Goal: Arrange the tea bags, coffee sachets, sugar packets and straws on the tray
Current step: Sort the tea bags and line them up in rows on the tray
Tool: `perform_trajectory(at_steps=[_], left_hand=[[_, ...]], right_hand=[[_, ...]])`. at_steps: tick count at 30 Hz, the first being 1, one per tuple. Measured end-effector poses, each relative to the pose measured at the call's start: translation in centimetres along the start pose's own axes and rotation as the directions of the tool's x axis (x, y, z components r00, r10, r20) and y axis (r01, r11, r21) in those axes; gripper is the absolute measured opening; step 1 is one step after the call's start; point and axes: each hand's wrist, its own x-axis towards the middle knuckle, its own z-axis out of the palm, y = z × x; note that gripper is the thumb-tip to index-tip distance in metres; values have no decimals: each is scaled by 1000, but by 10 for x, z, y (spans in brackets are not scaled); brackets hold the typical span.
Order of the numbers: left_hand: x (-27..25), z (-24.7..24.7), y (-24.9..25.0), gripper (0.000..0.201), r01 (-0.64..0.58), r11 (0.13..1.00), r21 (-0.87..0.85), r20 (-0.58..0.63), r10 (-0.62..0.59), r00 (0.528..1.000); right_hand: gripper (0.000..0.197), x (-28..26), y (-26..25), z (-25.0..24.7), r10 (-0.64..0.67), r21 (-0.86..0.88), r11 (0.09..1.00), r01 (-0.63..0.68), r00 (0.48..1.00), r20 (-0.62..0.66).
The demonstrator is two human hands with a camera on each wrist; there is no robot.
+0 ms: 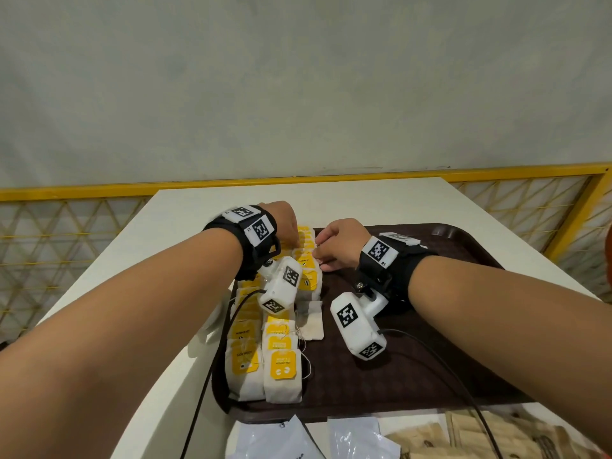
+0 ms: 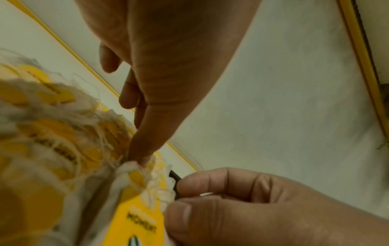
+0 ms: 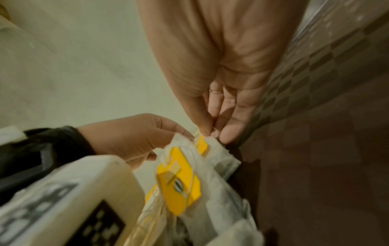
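A: Head view: we look forward and down from above our forearms, across the brown tray [image 1: 414,376] on the white table [image 1: 185,233], wall beyond.

B: Left wrist view: very near, we look along the left hand [image 2: 168,66] down onto the tea bags [image 2: 134,208].

A: Right wrist view: equally near, along the right hand [image 3: 221,74].

B: All three views share the far end of the tea-bag rows; each wrist view also catches the opposite hand.

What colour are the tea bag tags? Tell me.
Yellow, with dark print; the tea bag tags show best in the head view.
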Motion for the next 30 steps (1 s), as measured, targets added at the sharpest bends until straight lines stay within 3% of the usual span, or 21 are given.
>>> perform_trajectory(at_steps=[4,9,13,19,23,26,30], left_hand=[[-7,-6,-6,20,-58,995,-76,-47,55,997],[-20,-7,-10,26,-103,989,-107,-4,104,995],[-26,-8,-12,24,-93,991,-97,-7,93,996],[-35,-3,-8,24,-90,994,-66,96,96,991],[-35,0,-1,17,-102,994,-30,77,104,992],[-35,0,2,22,-80,997,15,57,79,995],[-33,3,3,21,-54,998,31,36,52,998]], right_hand=[[13,-6,1,-4,0,36,999,0,1000,16],[14,-16,5,-8,21,28,999,-23,998,61],[19,-19,12,1,24,-115,993,-15,997,77],[20,-21,15,5,-19,-163,986,23,999,28],[20,-20,13,8,-7,-165,986,10,1000,21],[24,-24,12,7,-10,-106,994,20,996,85],[27,-28,9,7,-49,-215,974,76,991,125]])
